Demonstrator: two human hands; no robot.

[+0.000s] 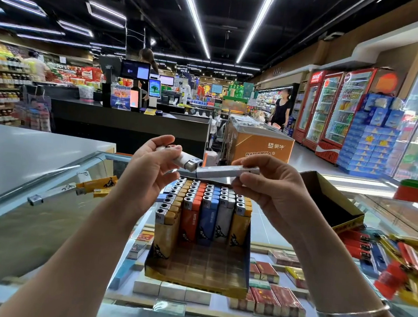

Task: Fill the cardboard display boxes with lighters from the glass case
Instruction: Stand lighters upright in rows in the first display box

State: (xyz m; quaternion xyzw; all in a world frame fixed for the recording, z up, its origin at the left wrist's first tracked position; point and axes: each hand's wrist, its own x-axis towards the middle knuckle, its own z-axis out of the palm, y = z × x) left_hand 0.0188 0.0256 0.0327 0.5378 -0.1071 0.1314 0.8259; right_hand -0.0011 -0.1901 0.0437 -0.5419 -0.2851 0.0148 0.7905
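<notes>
A blue-and-yellow cardboard display box (196,278) stands on the glass case (46,220), with several rows of upright yellow, orange, blue and white lighters (206,208) in its back half. Above it my left hand (149,168) grips a white lighter (187,162) with its metal head pointing right. My right hand (271,189) pinches a second white lighter (227,172), held level, its end almost meeting the first. An empty dark-lined cardboard box (333,202) lies open behind my right hand. Loose red, yellow and blue lighters (396,263) are piled at the right.
Loose white and yellow lighters (91,186) lie on the glass at the left. Cigarette packs (274,300) fill the shelf under the glass. A grey counter (26,152) lies to the left, a checkout desk (130,123) beyond. People stand in the background.
</notes>
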